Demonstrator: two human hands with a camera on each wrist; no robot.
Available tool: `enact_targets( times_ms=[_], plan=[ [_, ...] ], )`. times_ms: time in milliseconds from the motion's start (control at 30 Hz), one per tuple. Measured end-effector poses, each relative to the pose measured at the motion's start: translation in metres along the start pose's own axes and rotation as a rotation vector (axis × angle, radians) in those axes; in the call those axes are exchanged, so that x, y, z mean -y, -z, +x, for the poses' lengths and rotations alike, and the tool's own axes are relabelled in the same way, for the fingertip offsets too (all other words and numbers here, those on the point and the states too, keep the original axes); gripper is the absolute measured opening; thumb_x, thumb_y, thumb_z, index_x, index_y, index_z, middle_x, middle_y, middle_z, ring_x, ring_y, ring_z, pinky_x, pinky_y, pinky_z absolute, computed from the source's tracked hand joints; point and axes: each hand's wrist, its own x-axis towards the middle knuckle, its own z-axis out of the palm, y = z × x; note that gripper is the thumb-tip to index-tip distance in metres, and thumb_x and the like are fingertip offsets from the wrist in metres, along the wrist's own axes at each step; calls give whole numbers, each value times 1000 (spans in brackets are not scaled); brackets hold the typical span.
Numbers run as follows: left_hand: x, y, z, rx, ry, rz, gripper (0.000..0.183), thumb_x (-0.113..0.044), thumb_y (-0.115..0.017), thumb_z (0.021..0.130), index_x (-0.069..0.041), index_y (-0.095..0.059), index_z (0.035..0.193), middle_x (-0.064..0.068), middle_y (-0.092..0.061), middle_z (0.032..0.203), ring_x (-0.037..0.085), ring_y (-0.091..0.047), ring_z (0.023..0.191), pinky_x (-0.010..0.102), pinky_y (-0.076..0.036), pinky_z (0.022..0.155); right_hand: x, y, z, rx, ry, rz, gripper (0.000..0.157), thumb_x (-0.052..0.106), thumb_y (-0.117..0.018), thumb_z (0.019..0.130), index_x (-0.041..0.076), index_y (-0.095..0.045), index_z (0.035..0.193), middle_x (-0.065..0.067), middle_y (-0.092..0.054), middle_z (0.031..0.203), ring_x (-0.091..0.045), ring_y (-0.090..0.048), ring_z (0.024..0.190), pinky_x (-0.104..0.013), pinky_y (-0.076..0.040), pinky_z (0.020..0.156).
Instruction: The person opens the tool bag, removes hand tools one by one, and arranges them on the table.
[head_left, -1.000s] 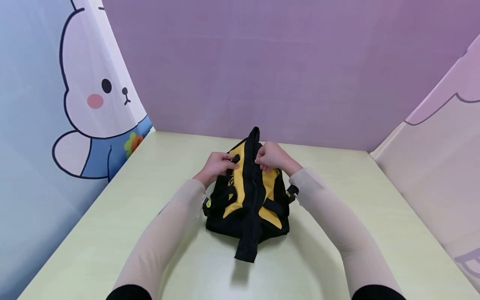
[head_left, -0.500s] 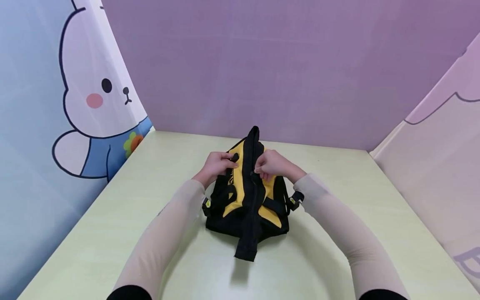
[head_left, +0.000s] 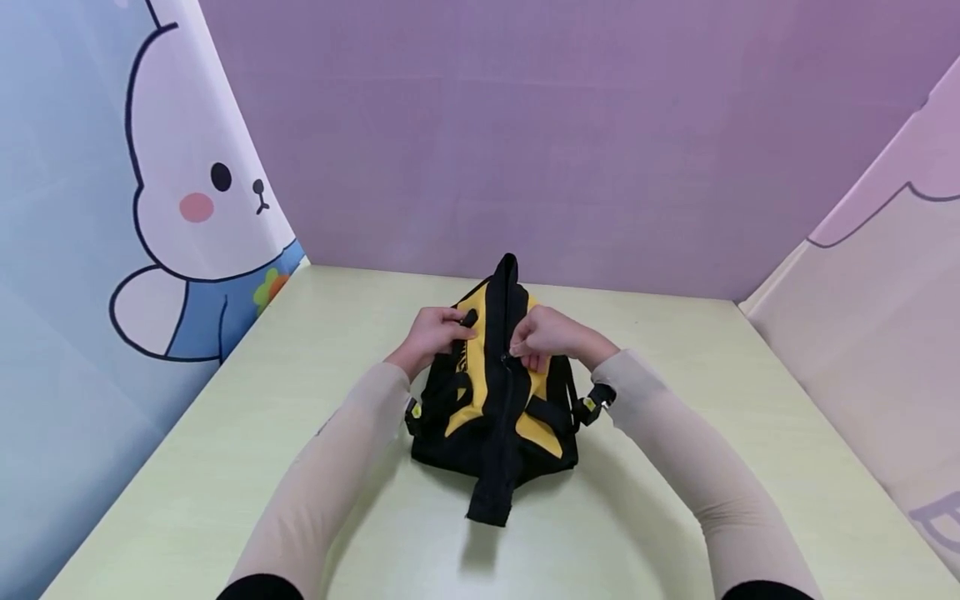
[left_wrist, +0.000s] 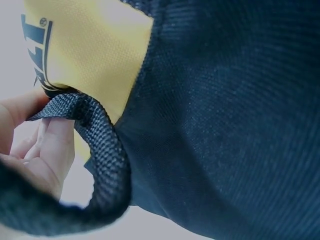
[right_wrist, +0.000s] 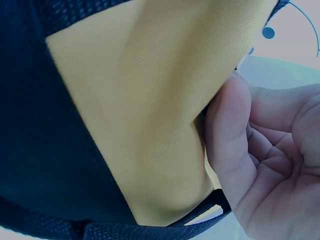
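Note:
A black and yellow tool bag [head_left: 472, 408] stands on the table, its zipper running along the top toward the person. The left hand [head_left: 435, 332] holds its left side near the far end; in the left wrist view its thumb and fingers pinch a black webbing strap [left_wrist: 102, 145] by the yellow panel [left_wrist: 95, 50]. Over the zipper, the right hand [head_left: 555, 336] pinches at the zipper slider [head_left: 506, 358] with thumb and curled index finger. The right wrist view shows those fingertips against the yellow side panel [right_wrist: 150, 130], the pull itself hidden.
A pale table [head_left: 337, 533] carries the bag. Behind it rises a purple backdrop [head_left: 525, 150], with a cartoon-printed curtain [head_left: 67, 250] at left and a pale pink one [head_left: 885, 333] at right. A black fabric tab [head_left: 491, 500] hangs off the bag's near end.
The right hand has slid a short way toward the person along the zipper, the slider moving with it. The left hand keeps its grip in place.

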Motion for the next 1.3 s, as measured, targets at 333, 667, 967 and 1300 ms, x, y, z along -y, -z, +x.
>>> enact_targets(
  times_ms=[333,667,967,1300],
  plan=[
    [-1,1,-2,-34,-5,-48,42,0,-75,85,5,-65,125,20,-64,122,8,-60,64,22,-54,56,7,1,-1,-54,22,38,18,7,-63,98,-1,-72,85,-9,-66,68,-19,-65,56,-34,-59,59],
    [-5,-3,-4,-96,-25,3,35,0,-75,85,5,-69,119,17,-66,117,16,-64,76,24,-55,59,26,7,-7,-40,49,56,18,6,-63,97,-1,-72,83,-11,-65,69,-22,-65,57,-35,-59,60],
    [-6,5,-3,-129,-16,-5,43,-3,-75,86,4,-65,127,19,-62,127,21,-64,88,29,-58,68,33,8,-20,51,87,8,17,6,-65,96,1,-73,82,-9,-66,68,-20,-64,58,-35,-59,59],
    [-9,17,-3,-136,-1,-64,46,-3,-75,85,5,-64,129,21,-65,120,11,-62,71,25,-57,62,39,3,-39,116,168,12,17,5,-65,96,2,-72,80,-5,-63,64,-18,-61,55,-37,-58,56]
  ],
)
